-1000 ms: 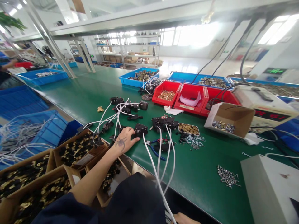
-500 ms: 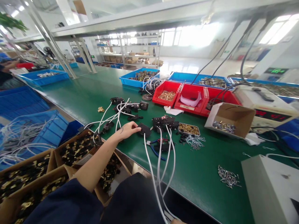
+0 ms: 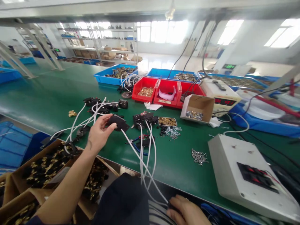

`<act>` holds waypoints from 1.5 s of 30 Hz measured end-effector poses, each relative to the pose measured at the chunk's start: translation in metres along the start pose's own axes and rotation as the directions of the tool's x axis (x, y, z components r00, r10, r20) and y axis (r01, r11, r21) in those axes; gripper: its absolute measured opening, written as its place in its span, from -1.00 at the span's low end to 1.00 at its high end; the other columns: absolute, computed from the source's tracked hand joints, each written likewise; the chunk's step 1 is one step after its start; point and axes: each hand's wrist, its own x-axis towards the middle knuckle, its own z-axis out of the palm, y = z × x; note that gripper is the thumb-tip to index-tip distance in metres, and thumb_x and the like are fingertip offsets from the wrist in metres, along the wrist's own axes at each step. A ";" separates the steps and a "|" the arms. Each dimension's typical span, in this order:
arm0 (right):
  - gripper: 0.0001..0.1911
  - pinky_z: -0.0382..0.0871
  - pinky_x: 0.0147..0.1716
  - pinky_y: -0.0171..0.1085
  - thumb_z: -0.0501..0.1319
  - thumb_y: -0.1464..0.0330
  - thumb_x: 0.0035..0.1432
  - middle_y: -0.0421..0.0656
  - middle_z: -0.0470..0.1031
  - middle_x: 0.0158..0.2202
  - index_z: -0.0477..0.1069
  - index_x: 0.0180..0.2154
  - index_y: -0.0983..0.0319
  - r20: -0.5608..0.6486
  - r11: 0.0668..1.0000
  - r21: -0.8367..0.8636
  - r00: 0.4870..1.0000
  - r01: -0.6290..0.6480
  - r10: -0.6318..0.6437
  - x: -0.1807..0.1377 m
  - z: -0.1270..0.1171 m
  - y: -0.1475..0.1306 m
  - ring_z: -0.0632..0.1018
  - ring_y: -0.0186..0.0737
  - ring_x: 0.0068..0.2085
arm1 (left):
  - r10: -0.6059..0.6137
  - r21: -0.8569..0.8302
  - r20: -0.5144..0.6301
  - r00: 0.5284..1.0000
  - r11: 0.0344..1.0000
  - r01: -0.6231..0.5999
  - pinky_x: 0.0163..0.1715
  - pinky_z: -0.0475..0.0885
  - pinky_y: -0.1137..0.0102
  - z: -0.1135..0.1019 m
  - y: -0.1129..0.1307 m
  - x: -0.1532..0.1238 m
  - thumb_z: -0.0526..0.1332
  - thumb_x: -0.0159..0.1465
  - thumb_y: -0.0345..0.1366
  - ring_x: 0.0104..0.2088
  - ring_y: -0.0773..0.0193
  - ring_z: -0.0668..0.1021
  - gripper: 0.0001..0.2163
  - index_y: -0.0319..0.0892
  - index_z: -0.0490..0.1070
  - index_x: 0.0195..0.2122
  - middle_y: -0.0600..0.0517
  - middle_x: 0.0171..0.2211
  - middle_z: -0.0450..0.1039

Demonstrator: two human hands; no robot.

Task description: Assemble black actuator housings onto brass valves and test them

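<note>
My left hand (image 3: 100, 131) pinches a flat black plastic housing (image 3: 119, 122) between thumb and fingers, raised over the bench. A white cable (image 3: 134, 146) runs from it down to my right hand (image 3: 186, 210), low at the bench's front edge. Those fingers are curled on the cable's dark end, mostly hidden. Right of the housing lies a cluster of black housings (image 3: 143, 118) with white cables hanging over the edge. Blue-handled pliers (image 3: 136, 147) rest beside an opened black housing with red wires (image 3: 145, 140). Farther left are more black housings (image 3: 103, 107) with tangled white cables.
Red bins (image 3: 144, 90), blue trays (image 3: 105, 79) and a white carton of metal pins (image 3: 197, 109) line the back. A small tray of brass parts (image 3: 167, 122) sits mid-bench. Loose pins (image 3: 199, 157) lie near a grey switch box (image 3: 248, 178). Cardboard boxes (image 3: 44, 168) stand lower left.
My left hand has lifted the black housing off the bench and tilted it. My right hand has come further into view at the bottom. The view has swung right.
</note>
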 end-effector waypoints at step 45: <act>-0.54 0.45 -0.26 -0.28 0.30 0.17 0.17 -0.10 0.48 -0.07 0.27 0.02 0.20 -0.505 0.234 0.860 0.690 0.454 0.519 -0.033 0.019 -0.013 0.51 -0.01 -0.03 | 0.136 0.131 0.951 0.279 0.639 -0.758 -0.21 0.44 0.36 0.233 0.047 -0.088 0.09 0.36 -0.44 -0.26 0.21 0.52 -0.88 -0.20 0.41 -0.23 -0.02 -0.27 0.47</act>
